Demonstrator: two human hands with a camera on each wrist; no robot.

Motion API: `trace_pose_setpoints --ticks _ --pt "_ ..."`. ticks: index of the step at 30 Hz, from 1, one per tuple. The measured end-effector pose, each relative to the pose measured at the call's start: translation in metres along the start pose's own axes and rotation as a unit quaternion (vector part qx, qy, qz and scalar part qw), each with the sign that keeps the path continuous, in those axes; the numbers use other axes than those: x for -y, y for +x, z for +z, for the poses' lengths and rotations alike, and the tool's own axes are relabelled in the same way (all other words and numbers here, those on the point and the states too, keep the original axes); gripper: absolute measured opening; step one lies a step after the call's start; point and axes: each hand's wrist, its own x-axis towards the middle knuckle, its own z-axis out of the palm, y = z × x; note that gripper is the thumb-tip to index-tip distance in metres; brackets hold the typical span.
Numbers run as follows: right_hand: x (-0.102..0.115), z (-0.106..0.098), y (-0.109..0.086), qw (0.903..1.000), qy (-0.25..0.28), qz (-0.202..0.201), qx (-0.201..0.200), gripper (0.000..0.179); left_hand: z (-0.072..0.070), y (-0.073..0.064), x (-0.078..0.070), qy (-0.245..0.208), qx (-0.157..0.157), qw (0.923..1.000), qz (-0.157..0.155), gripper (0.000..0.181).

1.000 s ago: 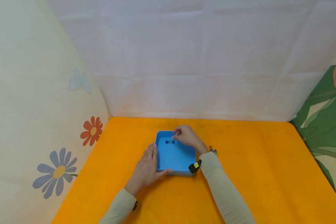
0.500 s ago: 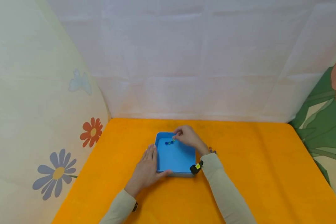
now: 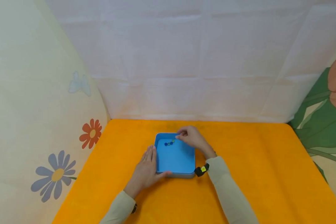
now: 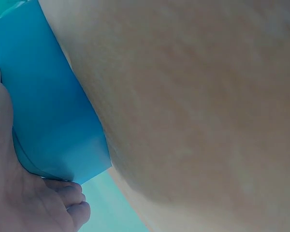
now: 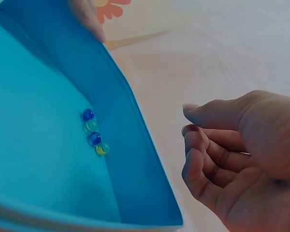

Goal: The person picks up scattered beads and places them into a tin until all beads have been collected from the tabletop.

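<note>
A blue rectangular box [image 3: 175, 160] without a lid stands on the orange cloth. Near its far wall lies a short line of several glass marbles [image 5: 91, 127], two deep blue, the others pale green and yellow-green. The left hand [image 3: 146, 168] lies against the box's left side with straight fingers, its thumb along the front wall. Over the far right part of the box is the right hand [image 3: 192, 137]. Its fingers [image 5: 195, 166] are loosely curled with a gap below the thumb, and nothing shows between them in the right wrist view.
The orange cloth [image 3: 257, 174] covers the table, with a white sheet [image 3: 162, 56] hanging behind its far edge. Side panels carry printed flowers [image 3: 57, 175]. The right wrist hides most of the area just right of the box.
A yellow-green marble at the right fingertips has been let go and lies with the others in the box. The right hand has drawn a little to the right; the left stays put.
</note>
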Motion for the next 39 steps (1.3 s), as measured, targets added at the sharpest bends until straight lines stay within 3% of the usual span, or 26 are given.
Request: trace_pose_setpoints --ticks 7,21,31,39 --pt "-0.006 -0.013 -0.015 1.0000 0.001 0.003 0.009 0.035 0.001 -0.002 0.000 -0.006 0.009 0.9999 -0.008 0.134" --pt "-0.039 -0.044 -0.054 0.9996 0.002 0.019 -0.021 0.036 -0.002 -0.002 0.003 -0.004 0.006 0.9999 -0.009 0.134" --pt "-0.060 -0.047 -0.075 0.9990 -0.011 0.026 -0.034 0.035 -0.002 -0.003 0.005 0.001 -0.004 1.0000 -0.008 0.134" --pt "-0.078 -0.043 -0.093 0.9963 -0.011 0.077 -0.036 0.029 0.002 -0.001 0.002 -0.003 0.000 1.0000 0.002 0.134"
